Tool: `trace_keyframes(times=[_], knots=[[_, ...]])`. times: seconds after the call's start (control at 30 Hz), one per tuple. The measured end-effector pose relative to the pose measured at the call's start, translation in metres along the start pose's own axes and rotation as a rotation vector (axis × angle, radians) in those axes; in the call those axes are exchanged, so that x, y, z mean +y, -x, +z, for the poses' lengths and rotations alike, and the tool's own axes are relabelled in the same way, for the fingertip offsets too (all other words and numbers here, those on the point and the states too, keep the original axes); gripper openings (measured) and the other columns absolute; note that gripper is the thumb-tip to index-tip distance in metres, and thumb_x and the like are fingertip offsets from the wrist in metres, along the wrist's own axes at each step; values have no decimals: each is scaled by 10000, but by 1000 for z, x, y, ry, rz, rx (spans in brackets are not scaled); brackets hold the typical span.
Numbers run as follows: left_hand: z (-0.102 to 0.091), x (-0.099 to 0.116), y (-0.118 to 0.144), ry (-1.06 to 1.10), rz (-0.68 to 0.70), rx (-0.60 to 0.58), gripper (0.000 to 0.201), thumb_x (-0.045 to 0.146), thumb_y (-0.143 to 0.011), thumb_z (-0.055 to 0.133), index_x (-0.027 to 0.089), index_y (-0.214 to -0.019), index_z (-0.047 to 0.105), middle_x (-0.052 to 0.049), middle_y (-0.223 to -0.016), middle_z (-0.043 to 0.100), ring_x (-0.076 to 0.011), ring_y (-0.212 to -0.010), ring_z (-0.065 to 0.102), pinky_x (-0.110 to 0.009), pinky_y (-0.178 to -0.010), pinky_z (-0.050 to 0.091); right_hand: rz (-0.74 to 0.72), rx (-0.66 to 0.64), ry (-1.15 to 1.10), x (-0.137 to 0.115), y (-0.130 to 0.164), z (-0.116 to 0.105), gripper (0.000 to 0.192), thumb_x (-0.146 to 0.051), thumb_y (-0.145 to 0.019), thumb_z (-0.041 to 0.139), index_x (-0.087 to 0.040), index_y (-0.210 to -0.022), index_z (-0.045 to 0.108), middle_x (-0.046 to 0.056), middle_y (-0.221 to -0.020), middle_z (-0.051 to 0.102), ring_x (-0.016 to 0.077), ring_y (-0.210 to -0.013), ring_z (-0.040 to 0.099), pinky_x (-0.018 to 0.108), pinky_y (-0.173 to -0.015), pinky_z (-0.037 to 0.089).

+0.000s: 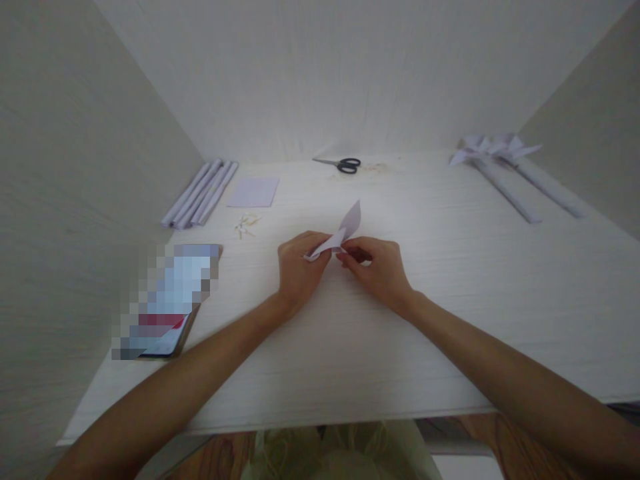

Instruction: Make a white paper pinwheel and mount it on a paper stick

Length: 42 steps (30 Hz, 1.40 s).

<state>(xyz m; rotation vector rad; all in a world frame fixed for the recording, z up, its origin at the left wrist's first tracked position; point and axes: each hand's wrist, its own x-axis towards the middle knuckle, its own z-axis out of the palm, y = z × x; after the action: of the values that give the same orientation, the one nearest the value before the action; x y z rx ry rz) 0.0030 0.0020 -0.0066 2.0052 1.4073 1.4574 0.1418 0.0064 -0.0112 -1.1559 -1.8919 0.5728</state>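
Over the middle of the white table, a pale paper pinwheel with curled, folded blades is held up between both hands. My left hand is closed on its left side, thumb laid along the paper. At its lower right edge, the fingers of my right hand are pinched together at the paper. Whether the right fingertips also hold something small is hidden. Beyond the left hand lie small thin pale sticks in a loose heap and a square of paper.
Several rolled paper tubes lie at the back left. Scissors with black handles rest near the back wall. Two paper pinwheels on tube sticks lie at the back right. A phone with a blurred screen lies left. Walls enclose three sides.
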Motion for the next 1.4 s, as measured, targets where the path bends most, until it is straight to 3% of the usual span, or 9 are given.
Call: trace_keyframes(times=[0.27,0.53,0.9,1.23,1.4], knots=[[0,-1,0,0,-50,-12,122,132,-683,538,154,-705,656,4,-658,650,-80,-568,535,-183,-545,409,-70,-15,164,-3,0,-4,278,-297,-796,491,-145,-584,589,-1,-486,585,91,-434,521,200,-481,373],[0,0,0,5,-117,-14,129,128,-675,537,155,-709,659,10,-641,647,-83,-561,533,-189,-541,404,-47,3,131,-1,-2,-3,286,-244,-814,465,-142,-562,553,-17,-468,552,75,-426,492,183,-475,344],[2,0,1,58,-173,-32,128,161,-678,546,160,-730,663,-4,-667,659,-95,-586,552,-206,-562,413,-106,70,233,2,1,-1,266,-265,-736,558,-151,-509,480,-23,-477,492,67,-430,402,193,-453,290],[1,2,1,38,-202,-52,131,154,-676,542,155,-724,664,-2,-658,656,-94,-589,549,-205,-568,414,-124,32,209,1,0,-1,293,-287,-799,483,-156,-539,451,-30,-488,463,63,-430,361,199,-460,262],[1,2,1,26,-202,-63,125,166,-687,532,157,-692,657,10,-616,632,-89,-557,522,-207,-550,404,-103,14,193,0,0,-2,288,-271,-828,426,-154,-567,469,-15,-514,490,76,-458,406,202,-481,278]])
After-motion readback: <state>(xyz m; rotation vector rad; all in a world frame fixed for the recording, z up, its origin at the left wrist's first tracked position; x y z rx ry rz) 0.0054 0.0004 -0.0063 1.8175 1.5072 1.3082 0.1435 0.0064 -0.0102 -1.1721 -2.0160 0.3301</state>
